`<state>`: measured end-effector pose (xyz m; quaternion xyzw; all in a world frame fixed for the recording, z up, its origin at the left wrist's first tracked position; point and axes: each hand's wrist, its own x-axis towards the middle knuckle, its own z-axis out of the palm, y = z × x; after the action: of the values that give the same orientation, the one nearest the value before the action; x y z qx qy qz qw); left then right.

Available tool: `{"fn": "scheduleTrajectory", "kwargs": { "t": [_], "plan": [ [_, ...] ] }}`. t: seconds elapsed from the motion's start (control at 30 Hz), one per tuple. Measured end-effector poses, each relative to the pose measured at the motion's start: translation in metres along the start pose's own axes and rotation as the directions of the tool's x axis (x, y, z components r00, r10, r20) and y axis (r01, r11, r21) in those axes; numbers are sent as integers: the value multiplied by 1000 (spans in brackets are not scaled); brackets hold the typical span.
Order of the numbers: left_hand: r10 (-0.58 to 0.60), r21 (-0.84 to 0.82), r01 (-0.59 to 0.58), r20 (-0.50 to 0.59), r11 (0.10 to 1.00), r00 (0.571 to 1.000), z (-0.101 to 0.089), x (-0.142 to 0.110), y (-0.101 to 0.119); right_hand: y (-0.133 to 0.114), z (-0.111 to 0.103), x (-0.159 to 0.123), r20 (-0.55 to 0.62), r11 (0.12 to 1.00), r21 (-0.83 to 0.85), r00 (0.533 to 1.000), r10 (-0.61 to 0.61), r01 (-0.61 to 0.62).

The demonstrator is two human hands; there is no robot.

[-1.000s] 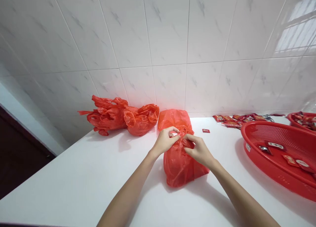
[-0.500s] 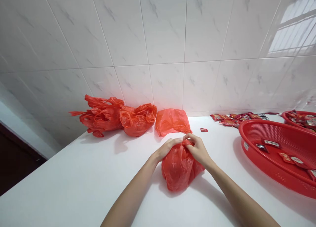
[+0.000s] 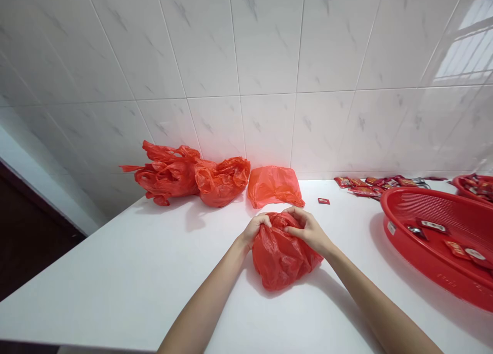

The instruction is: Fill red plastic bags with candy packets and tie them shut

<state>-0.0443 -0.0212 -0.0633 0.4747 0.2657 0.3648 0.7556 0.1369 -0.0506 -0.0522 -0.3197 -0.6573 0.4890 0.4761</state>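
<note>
A bulging red plastic bag (image 3: 283, 259) rests on the white table in front of me; what is inside it is hidden. My left hand (image 3: 256, 230) grips the left side of its gathered mouth, thumb over the plastic. On the other side my right hand (image 3: 306, 230) pinches the top edge with its fingers. The mouth is crumpled and slightly parted between the two hands. Just behind it lies a flat red plastic bag (image 3: 275, 185) near the wall.
Two bunched red bags, one (image 3: 169, 174) beside the other (image 3: 222, 182), stand at the back left. A small red packet (image 3: 323, 201) lies right of centre. Several packets (image 3: 365, 191) are piled by the wall. A red basket (image 3: 419, 256) with several packets fills the right; another basket (image 3: 460, 182) stands behind.
My hands have moved apart along the bag's mouth, which was bunched tightly between them and is now looser and wider. The whole view has shifted slightly.
</note>
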Motion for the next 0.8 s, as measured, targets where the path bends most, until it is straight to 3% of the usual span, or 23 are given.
{"fn": "scheduleTrajectory", "kwargs": {
  "t": [0.17,0.37,0.47,0.53,0.63,0.8],
  "plan": [
    [33,-9,-33,-51,999,998,-1,0,-1,5,4,0,-91,993,-102,993,-74,64],
    [121,27,-118,-143,993,982,-1,4,-5,9,0,-2,-2,970,215,993,120,-117],
    [112,19,-110,-175,994,978,0,4,-8,9,0,0,-1,950,271,987,162,-155],
    [82,-8,-85,-179,996,980,1,4,-9,10,1,0,-53,972,209,992,117,-103],
    [20,-62,-31,-171,998,985,2,3,-10,13,2,1,-150,998,18,987,-59,62],
    [-72,-149,51,-140,987,987,6,2,-9,19,1,-2,-194,934,-277,939,-285,226]
  ]
}}
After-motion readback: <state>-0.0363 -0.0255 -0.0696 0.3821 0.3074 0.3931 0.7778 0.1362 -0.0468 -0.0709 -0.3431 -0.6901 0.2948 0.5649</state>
